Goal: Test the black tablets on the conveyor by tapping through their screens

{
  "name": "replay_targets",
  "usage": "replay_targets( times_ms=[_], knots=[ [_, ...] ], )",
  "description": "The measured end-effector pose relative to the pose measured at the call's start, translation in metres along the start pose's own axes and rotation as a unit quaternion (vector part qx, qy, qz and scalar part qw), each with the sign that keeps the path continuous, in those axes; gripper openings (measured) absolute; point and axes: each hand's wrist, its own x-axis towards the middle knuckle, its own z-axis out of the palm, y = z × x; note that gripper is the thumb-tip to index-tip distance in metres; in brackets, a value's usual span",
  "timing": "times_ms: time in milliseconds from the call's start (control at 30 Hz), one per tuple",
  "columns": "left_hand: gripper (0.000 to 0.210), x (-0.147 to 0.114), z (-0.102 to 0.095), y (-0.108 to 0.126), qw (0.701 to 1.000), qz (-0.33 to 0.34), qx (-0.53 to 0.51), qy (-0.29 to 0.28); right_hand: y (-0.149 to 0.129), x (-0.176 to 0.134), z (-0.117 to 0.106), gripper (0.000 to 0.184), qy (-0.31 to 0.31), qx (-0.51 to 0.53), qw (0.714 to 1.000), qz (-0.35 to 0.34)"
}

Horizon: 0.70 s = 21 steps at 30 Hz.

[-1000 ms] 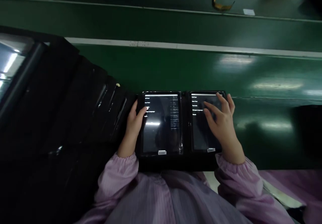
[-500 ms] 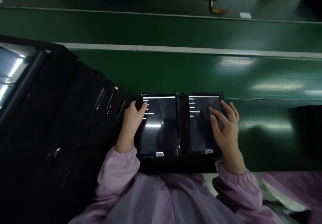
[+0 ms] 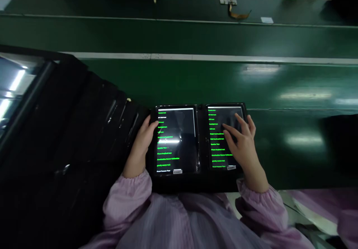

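Note:
Two black tablets lie side by side in front of me, screens lit. Lists of mostly green test names show on the left tablet (image 3: 183, 153) and the right tablet (image 3: 216, 110); one visible line near the top of the left list is white. Each carries a small white label at its bottom edge. My left hand (image 3: 144, 139) rests at the left tablet's left edge, thumb stretched onto the screen's rim and apart from the fingers, which are partly hidden. Over the right tablet my right hand (image 3: 242, 140) is open, fingers spread, index fingertip at or just above the screen.
Several black devices or cases (image 3: 112, 103) stand in a leaning row at my left. A green bench (image 3: 173, 79) with a white strip (image 3: 223, 58) stretches ahead. A small part with an orange flex cable (image 3: 237, 15) and a white slip (image 3: 267, 19) lie farther back. A dark object (image 3: 342, 148) sits at right.
Both screens switched from short white menus to longer, mostly green lists. My left thumb has drawn back towards the screen's edge. My right hand has shifted slightly left over its tablet.

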Motion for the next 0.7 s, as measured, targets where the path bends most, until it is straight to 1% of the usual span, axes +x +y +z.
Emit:
replay_targets(
  times_ms=[100, 233, 300, 367, 433, 467, 533, 567, 633, 667, 700],
  knots=[
    [0.052, -0.001, -0.001, -0.006, 0.999, -0.001, -0.046, -0.014, 0.001, 0.000, -0.001, 0.032, 0.024, 0.014, 1.000, 0.003],
    [0.063, 0.002, 0.001, -0.012, 0.997, 0.020, -0.054, -0.045, -0.001, 0.001, -0.010, 0.032, 0.055, 0.016, 0.998, 0.013],
    [0.066, 0.002, 0.001, -0.013, 0.997, 0.022, -0.056, -0.039, -0.007, 0.004, -0.017, 0.033, 0.063, 0.024, 0.998, 0.009],
    [0.066, -0.002, 0.001, -0.013, 0.998, 0.014, -0.062, -0.019, -0.017, 0.009, -0.026, 0.033, 0.061, 0.045, 0.997, 0.001],
    [0.063, -0.010, -0.001, -0.013, 0.998, 0.000, -0.068, -0.009, -0.033, 0.020, -0.033, 0.033, 0.042, 0.082, 0.996, -0.011],
    [0.062, -0.015, -0.003, -0.013, 0.997, -0.007, -0.072, -0.013, -0.043, 0.029, -0.035, 0.033, 0.026, 0.106, 0.994, -0.022],
    [0.059, -0.029, -0.006, -0.013, 0.996, -0.013, -0.086, -0.022, -0.068, 0.051, -0.034, 0.036, -0.020, 0.158, 0.985, -0.065],
    [0.058, -0.037, -0.009, -0.011, 0.995, -0.009, -0.099, -0.020, -0.082, 0.065, -0.031, 0.039, -0.044, 0.184, 0.977, -0.095],
    [0.059, -0.060, -0.017, -0.005, 0.991, 0.011, -0.133, -0.021, -0.113, 0.098, -0.016, 0.048, -0.087, 0.228, 0.957, -0.154],
    [0.058, -0.074, -0.024, 0.000, 0.988, 0.020, -0.149, -0.033, -0.130, 0.116, -0.005, 0.053, -0.103, 0.244, 0.948, -0.175],
    [0.057, -0.090, -0.034, 0.006, 0.985, 0.025, -0.160, -0.058, -0.148, 0.135, 0.007, 0.058, -0.113, 0.255, 0.942, -0.189]
  ],
)
